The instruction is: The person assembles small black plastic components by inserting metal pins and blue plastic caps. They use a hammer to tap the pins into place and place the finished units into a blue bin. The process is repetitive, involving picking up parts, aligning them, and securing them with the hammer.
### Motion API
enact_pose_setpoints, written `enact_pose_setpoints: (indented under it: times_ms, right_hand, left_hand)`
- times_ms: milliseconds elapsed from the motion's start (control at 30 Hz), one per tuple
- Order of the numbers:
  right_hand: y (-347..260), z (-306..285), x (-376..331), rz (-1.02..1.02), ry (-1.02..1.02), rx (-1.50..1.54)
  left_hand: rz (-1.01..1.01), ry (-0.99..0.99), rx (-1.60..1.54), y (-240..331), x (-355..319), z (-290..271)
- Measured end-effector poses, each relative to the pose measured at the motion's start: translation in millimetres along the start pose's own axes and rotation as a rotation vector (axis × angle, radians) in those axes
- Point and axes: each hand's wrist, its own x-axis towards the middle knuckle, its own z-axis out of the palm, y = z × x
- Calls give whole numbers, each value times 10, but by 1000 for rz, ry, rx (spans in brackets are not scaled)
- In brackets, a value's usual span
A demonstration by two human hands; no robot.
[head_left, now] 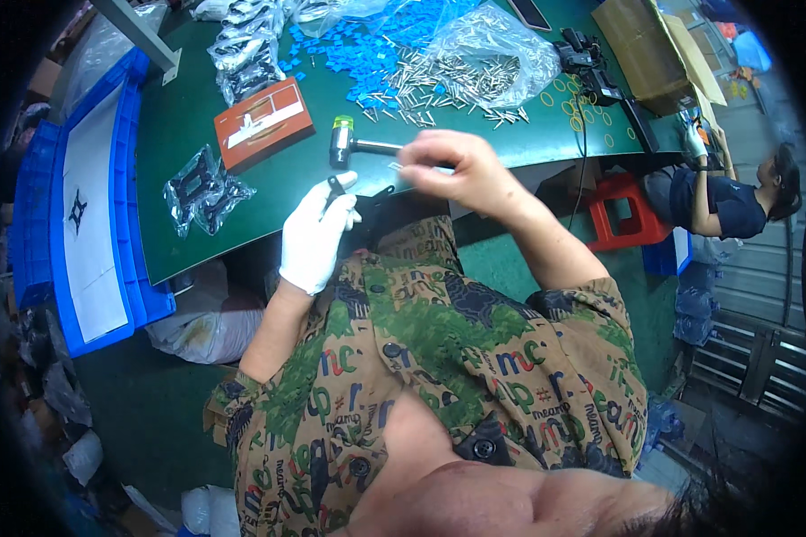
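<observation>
My left hand (pixel 316 234), in a white glove, grips a black bracket (pixel 382 193) with slim arms, close to my body at the table's near edge. Its middle is dark and hard to make out. To its right, my bare right hand (pixel 461 170) is closed in a pinch, with a small silvery pin (pixel 395 166) at the fingertips. Just beyond both hands lies a mallet (pixel 341 143) with a black and yellow-green head, its metal handle reaching toward my right fingers. An orange-brown box (pixel 264 123) sits left of the mallet.
Black brackets in clear bags (pixel 201 192) lie at left, beside a blue tray (pixel 98 304) holding one bracket. Farther back are blue pieces (pixel 349 63), loose metal pins (pixel 412 85) and yellow rings (pixel 591 116). At right, a person (pixel 734 197) works near a red stool (pixel 627 215).
</observation>
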Motion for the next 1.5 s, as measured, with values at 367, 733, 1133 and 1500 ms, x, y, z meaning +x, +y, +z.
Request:
enact_pose_setpoints:
  times_ms: [367,733,1133,1500]
  right_hand:
    - [-106,509,183,-54,-9,16]
    - [18,692,181,-276,83,-171]
    - [299,845,60,-480,-140,-199]
    - [350,966,44,-523,-62,-267]
  left_hand:
    - [246,146,396,1,-42,-25]
    - [292,-44,576,-112,-136,-169]
    - [-211,-247,-46,-21,-385,-359]
    - [-176,-359,216,-51,-306,-429]
